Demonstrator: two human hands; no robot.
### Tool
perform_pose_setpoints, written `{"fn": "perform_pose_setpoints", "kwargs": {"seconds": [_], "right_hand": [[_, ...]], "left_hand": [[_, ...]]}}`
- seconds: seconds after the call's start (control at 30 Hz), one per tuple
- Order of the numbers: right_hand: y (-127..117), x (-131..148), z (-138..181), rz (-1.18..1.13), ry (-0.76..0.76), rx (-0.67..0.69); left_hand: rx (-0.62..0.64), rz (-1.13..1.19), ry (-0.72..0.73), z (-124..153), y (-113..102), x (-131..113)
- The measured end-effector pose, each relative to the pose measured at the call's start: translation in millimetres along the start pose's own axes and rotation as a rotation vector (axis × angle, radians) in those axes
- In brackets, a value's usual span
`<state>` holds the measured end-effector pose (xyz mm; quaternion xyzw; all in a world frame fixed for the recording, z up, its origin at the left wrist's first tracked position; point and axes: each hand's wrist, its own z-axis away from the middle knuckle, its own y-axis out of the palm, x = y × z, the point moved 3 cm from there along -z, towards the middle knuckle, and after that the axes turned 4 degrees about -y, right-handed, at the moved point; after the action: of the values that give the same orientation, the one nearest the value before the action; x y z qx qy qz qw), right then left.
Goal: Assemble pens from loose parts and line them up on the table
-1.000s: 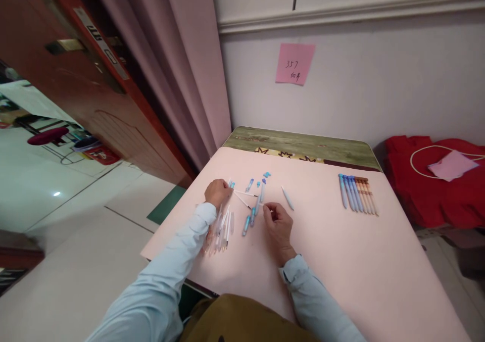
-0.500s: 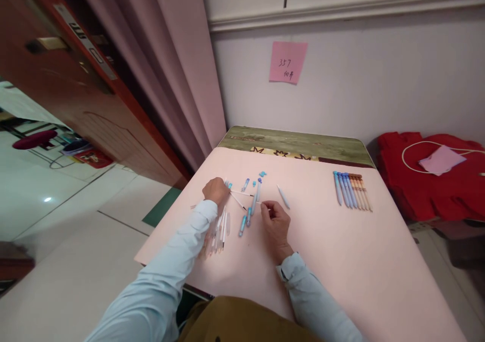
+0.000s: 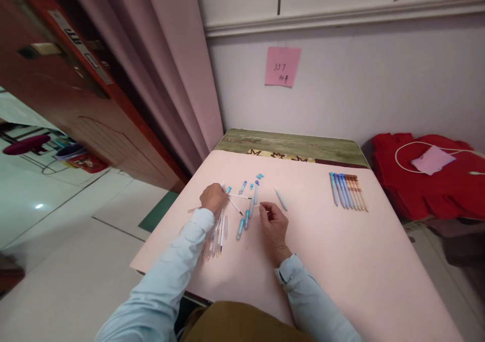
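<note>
- Beyond the table (image 3: 322,145), we see a pale wall (image 3: 359,79) bearing a pink note (image 3: 282,66) handwritten with "357" and characters below.
- Behind the table's far left corner, we find a mauve curtain (image 3: 182,69).
- Left of the table, we see a reddish-brown door (image 3: 125,135) with a metal handle (image 3: 47,49).
- Farther left of the table, we spot a dark red seat (image 3: 26,144).
- Right of the table, we notice red cloth (image 3: 401,185) under pink paper (image 3: 433,160) and a pale cord (image 3: 397,154).
</note>
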<state>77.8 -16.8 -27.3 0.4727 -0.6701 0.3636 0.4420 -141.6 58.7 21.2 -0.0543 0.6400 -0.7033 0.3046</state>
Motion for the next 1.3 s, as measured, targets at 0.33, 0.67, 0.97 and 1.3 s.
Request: {"fn": "perform_pose_setpoints", "kwargs": {"seconds": [0.33,0.67,0.97,1.3], "right_hand": [[2,3,4,-0.033,-0.007,0.018],[-2,7,11,-0.022,-0.042,0.058],[-5,20,20,-0.015,-0.130,0.071],[-8,35,29,0.191,-0.408,0.188]], "left_hand": [[0.582,1.415,-0.007,100,19,1],[0.245,1.334,0.283,132,16,3],[0.427,1.770,-0.158,133,39,4],[0.519,1.983,-0.408,140,60,-1]]}}
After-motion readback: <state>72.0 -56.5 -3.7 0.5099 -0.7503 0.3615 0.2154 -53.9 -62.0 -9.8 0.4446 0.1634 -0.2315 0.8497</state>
